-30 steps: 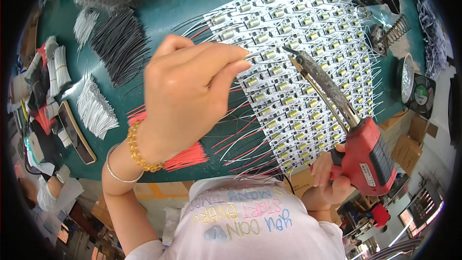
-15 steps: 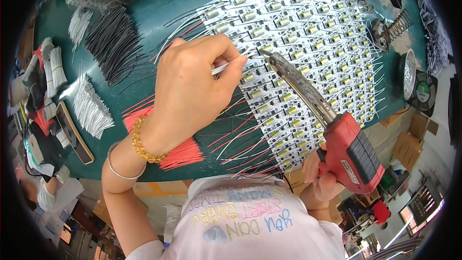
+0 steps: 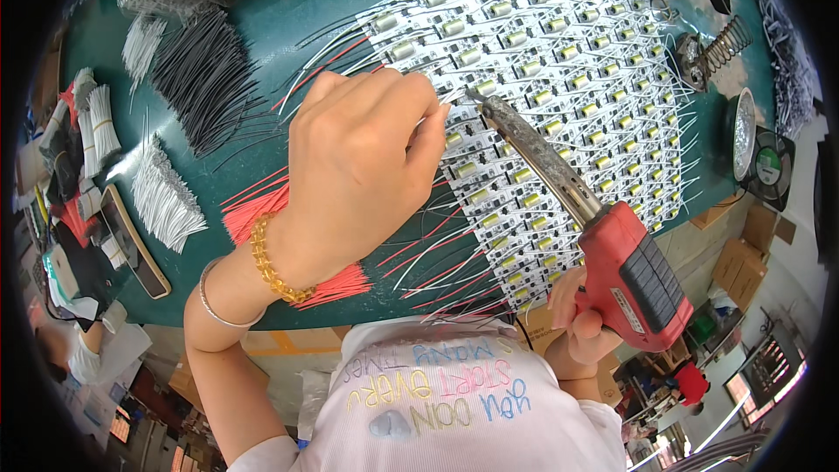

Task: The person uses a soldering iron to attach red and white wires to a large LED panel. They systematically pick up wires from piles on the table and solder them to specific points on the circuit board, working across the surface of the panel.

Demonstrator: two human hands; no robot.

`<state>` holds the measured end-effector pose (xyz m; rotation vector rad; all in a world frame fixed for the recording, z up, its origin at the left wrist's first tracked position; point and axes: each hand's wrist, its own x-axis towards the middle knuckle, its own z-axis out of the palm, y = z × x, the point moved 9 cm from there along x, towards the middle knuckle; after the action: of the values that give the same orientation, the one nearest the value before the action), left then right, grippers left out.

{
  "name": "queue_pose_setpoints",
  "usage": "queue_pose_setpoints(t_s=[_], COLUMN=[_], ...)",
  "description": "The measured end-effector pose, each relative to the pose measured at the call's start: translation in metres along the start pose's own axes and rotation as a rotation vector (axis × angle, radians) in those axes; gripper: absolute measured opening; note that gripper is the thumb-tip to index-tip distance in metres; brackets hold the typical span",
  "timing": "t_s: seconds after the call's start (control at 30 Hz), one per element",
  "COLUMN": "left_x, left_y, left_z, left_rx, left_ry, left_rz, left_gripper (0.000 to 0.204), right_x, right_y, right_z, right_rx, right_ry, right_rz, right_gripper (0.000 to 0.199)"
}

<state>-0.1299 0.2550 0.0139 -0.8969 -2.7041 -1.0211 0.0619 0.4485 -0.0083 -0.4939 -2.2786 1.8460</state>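
My left hand (image 3: 363,153) is closed in a pinch at the left side of a white circuit board panel (image 3: 489,135). A white wire is in its fingertips, mostly hidden behind the hand now. My right hand (image 3: 587,328) is wrapped round the red and black handle of a soldering gun (image 3: 631,275). Its metal tip points up and left, reaching the board close to my left fingertips; whether it touches is too small to tell. Rows of yellow-green cylindrical parts cover the panel. Red, black and white wires stick out from its left edge.
On the green table (image 3: 288,4) lie bundles of red wires (image 3: 336,287), black wires (image 3: 203,79) and white wires (image 3: 166,197). A phone (image 3: 135,240) is at the left. A coil holder (image 3: 725,42), metal dish (image 3: 744,135) and small fan (image 3: 771,162) sit at the right.
My left hand has rolled over slightly, its fingers now covering the wire seen before. The soldering gun has shifted slightly left.
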Motion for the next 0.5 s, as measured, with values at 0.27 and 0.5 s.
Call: queue_pose_setpoints(t_s=[0.27, 0.5], left_x=[0.0008, -0.0004], left_y=[0.0045, 0.0054], left_z=[0.0007, -0.0006], left_rx=[0.034, 0.048], left_ry=[-0.007, 0.012], left_rz=[0.047, 0.058], left_gripper=[0.013, 0.013], right_x=[-0.0011, -0.0032], right_y=[-0.0018, -0.0010], right_z=[-0.0027, -0.0035], right_rx=[0.008, 0.007], right_ry=[0.015, 0.009], right_rz=[0.000, 0.001], right_gripper=[0.079, 0.079])
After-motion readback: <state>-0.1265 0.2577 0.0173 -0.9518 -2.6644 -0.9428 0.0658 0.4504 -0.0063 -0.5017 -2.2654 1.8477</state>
